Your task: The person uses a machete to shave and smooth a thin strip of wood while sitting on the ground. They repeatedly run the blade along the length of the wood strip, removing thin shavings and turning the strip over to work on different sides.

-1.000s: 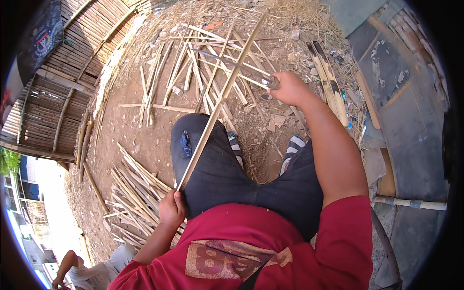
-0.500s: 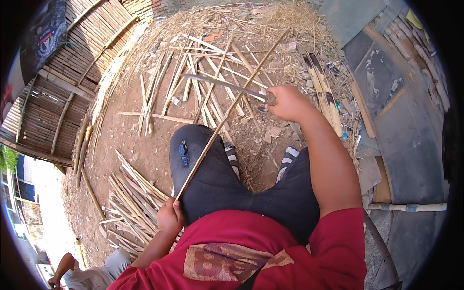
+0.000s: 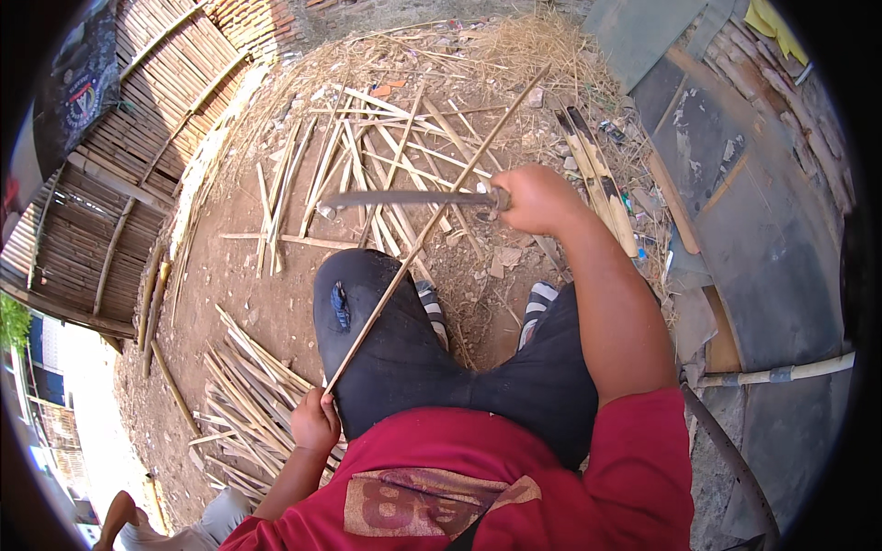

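Bare dirt ground (image 3: 248, 275), strewn with split bamboo, lies beyond the person's knee (image 3: 367, 312). The left hand (image 3: 315, 424), beside the knee, is closed on the near end of a long strip (image 3: 432, 230) slanting over the knee. The right hand (image 3: 533, 199), past the knee, grips a knife (image 3: 404, 198) lying across the strip. It looks like the shaving step; the next stroke calls for a shallow blade angle and a steady strip.
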A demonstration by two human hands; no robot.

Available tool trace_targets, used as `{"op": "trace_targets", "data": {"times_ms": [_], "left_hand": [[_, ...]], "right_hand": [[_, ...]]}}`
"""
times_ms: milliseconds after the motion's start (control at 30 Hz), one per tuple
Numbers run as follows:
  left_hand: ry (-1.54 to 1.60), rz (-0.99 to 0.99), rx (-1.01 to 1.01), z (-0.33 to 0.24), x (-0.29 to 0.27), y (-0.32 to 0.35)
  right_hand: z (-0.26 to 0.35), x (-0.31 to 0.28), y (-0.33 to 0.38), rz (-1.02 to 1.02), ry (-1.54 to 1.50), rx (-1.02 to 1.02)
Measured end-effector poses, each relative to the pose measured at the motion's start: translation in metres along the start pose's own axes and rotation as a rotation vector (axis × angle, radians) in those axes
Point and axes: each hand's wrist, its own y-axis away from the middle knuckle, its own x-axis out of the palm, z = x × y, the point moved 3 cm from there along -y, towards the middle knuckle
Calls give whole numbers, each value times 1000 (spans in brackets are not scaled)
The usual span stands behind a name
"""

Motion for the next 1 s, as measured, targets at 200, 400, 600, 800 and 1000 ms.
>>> {"op": "trace_targets", "data": {"times_ms": [200,400,600,800,1000], "left_hand": [[-2,24,31,-3,0,-10],[37,14,48,0,-3,-4],[69,39,55,-5,-7,-10],[86,52,78,5,-6,-10],[152,34,116,2,-8,-13]], "right_hand": [[-73,-4,0,-292,-226,180],[5,-14,22,-151,-23,-11],[-34,-17,18,-364,-164,50],[-36,-22,24,-213,-128,109],[-25,-31,32,-289,-139,66]]}}
